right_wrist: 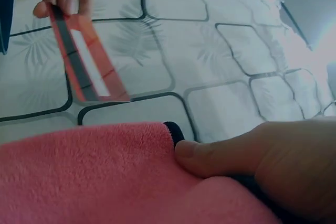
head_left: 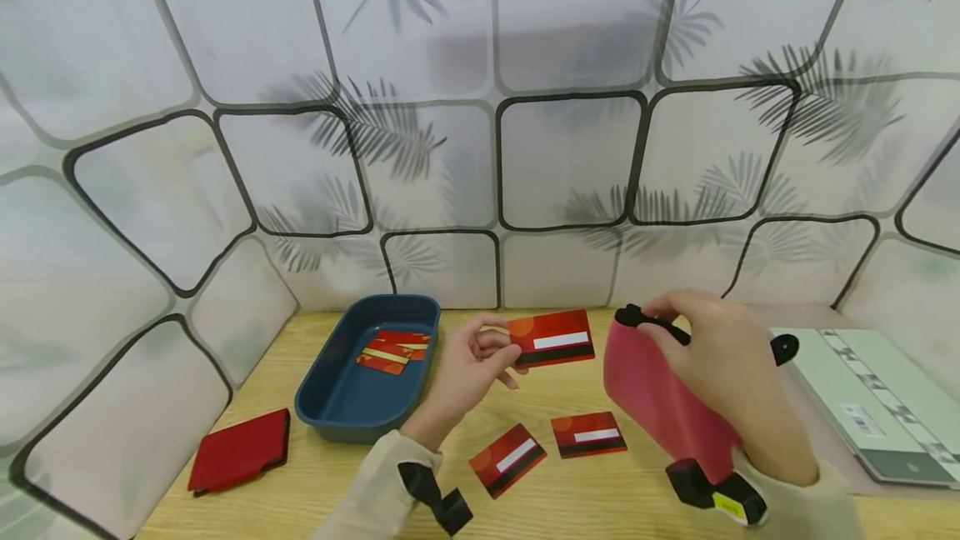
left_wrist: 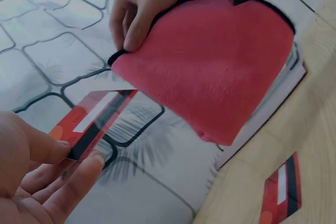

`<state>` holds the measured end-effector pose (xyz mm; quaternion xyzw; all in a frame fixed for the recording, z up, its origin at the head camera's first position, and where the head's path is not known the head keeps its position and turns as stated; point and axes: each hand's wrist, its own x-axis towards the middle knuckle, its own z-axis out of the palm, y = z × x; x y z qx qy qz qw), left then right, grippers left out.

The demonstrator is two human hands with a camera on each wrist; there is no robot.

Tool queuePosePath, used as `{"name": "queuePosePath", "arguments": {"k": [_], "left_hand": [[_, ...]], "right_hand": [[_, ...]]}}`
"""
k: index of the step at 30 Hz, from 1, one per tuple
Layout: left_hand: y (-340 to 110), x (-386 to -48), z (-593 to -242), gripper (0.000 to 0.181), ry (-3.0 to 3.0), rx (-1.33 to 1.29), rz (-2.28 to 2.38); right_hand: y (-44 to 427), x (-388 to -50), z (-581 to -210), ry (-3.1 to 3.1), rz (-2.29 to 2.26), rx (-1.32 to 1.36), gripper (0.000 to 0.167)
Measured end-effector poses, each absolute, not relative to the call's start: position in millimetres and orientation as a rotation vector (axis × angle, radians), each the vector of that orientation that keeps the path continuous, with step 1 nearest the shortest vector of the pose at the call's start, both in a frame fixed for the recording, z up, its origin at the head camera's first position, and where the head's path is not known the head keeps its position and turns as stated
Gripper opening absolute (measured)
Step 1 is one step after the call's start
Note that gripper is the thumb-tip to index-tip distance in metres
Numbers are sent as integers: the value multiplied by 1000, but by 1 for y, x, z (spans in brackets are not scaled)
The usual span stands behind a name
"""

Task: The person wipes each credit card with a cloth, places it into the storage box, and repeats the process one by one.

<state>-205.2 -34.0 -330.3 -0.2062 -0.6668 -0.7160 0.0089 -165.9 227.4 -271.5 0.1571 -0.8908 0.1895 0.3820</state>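
My left hand (head_left: 472, 361) pinches a red bank card (head_left: 551, 338) by its left edge, above the table, with the dark stripe and white strip facing up. A pink cloth (head_left: 660, 390) with black edging hangs from my right hand (head_left: 723, 357), which grips it by the border. In the left wrist view the cloth (left_wrist: 210, 66) hangs beyond the card (left_wrist: 94, 121), apart from it. Two more red cards, one tilted (head_left: 508, 460) and one nearly level (head_left: 588, 434), lie on the table between my wrists.
A blue bin (head_left: 315, 413) holding several red and yellow cards (head_left: 393, 350) stands left of my left hand. A red wallet (head_left: 238, 450) lies at far left. On the right is a pale green box or folder (head_left: 877, 398). A patterned sheet (head_left: 570, 165) covers the wall behind.
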Motion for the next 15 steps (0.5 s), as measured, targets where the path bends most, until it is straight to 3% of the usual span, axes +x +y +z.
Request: {"name": "queuePosePath", "arguments": {"k": [15], "left_hand": [[-41,-208,-329,38,-2158,-577,-2212]], "right_hand": [[212,-145,-262,-2088,555,650,30]]}}
